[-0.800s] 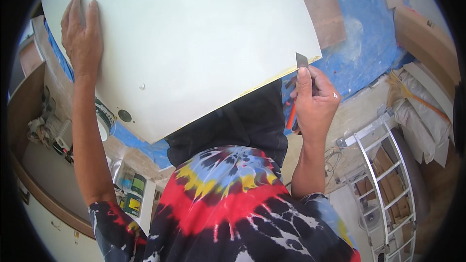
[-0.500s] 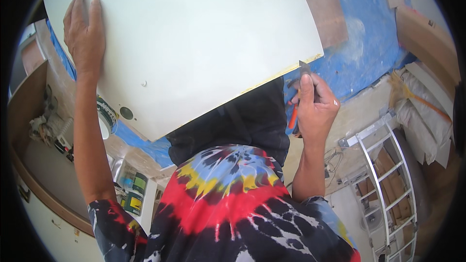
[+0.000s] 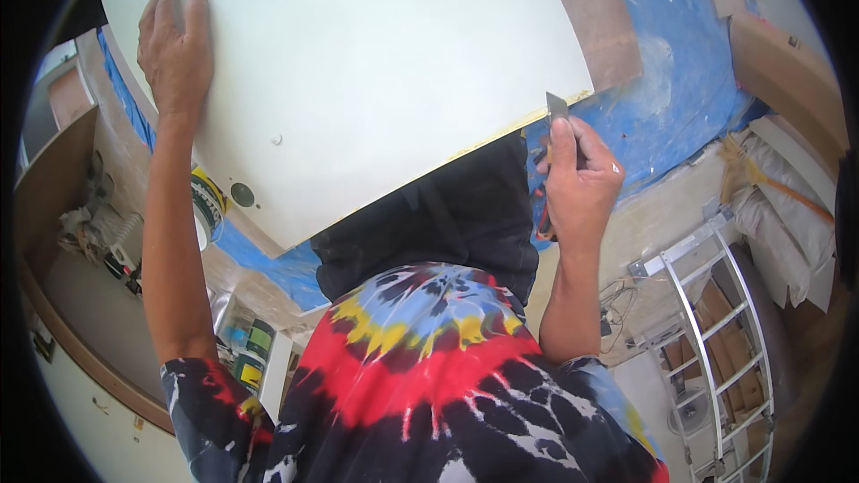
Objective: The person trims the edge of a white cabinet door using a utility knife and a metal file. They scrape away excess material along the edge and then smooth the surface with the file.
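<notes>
A large white panel (image 3: 376,62) with a strip of yellow residue along its near right edge lies over a brown board (image 3: 608,26). My left hand (image 3: 174,62) rests on the panel's left part, fingers stretched out. A small round disc (image 3: 277,139) and a dark hole (image 3: 242,195) show in the panel. My right hand (image 3: 582,179) is closed round a tool with a flat metal blade (image 3: 556,102), held upright at the panel's edge near the right corner; whether the blade touches it I cannot tell. Part of a red-orange object (image 3: 542,230) shows behind that hand, mostly hidden.
Blue sheeting (image 3: 680,80) surrounds the work. A bucket (image 3: 208,196) is beside the panel's lower left. An aluminium ladder (image 3: 729,322), bags with an orange-handled brush (image 3: 783,196) and cardboard (image 3: 774,62) are at the right. Green-labelled tins (image 3: 255,358) stand at lower left.
The panel and my left hand have shifted slightly right and up in view. The blade dipped lower, then rose again along the edge.
</notes>
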`<state>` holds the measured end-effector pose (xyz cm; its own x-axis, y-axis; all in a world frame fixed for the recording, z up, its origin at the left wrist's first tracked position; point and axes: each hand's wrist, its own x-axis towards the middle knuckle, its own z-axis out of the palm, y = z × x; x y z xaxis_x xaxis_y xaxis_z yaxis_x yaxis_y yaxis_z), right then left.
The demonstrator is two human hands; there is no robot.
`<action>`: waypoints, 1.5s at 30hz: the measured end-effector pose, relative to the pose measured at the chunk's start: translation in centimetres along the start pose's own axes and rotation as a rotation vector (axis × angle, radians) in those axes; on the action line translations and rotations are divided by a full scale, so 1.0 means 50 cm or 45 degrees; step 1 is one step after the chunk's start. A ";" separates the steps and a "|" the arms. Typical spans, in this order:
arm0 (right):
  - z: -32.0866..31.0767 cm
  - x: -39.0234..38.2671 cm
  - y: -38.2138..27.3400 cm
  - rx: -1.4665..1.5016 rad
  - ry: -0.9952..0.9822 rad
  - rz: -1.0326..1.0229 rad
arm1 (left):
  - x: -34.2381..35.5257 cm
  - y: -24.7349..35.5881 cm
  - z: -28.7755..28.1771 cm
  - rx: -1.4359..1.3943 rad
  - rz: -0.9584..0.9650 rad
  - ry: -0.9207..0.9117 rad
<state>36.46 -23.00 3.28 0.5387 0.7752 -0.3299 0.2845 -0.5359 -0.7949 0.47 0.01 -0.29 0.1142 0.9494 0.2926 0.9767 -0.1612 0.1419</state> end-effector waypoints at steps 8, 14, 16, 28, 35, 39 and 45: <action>0.002 -0.015 -0.002 0.060 -0.067 0.134 | -0.010 -0.005 -0.002 -0.017 0.038 0.019; 0.034 -0.035 -0.001 -0.101 0.005 -0.144 | -0.005 0.005 0.005 -0.010 -0.005 0.014; 0.028 -0.031 -0.003 -0.096 0.069 -0.127 | -0.008 -0.004 0.003 0.020 0.004 0.007; -0.007 -0.031 0.030 -0.155 0.040 -0.039 | -0.007 -0.005 0.003 -0.041 0.005 0.011; 0.009 -0.018 0.007 -0.182 0.009 -0.078 | -0.007 0.001 0.002 -0.033 0.004 0.010; 0.009 -0.004 -0.015 0.000 -0.113 0.033 | -0.002 0.002 0.003 -0.044 0.018 0.015; -0.008 -0.027 0.004 -0.009 -0.058 0.100 | -0.006 -0.004 0.005 -0.019 -0.001 0.030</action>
<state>36.10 -24.27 3.78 0.5230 0.7448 -0.4143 0.2482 -0.5981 -0.7620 0.30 -0.16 -0.66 0.1088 0.9431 0.3143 0.9740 -0.1643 0.1560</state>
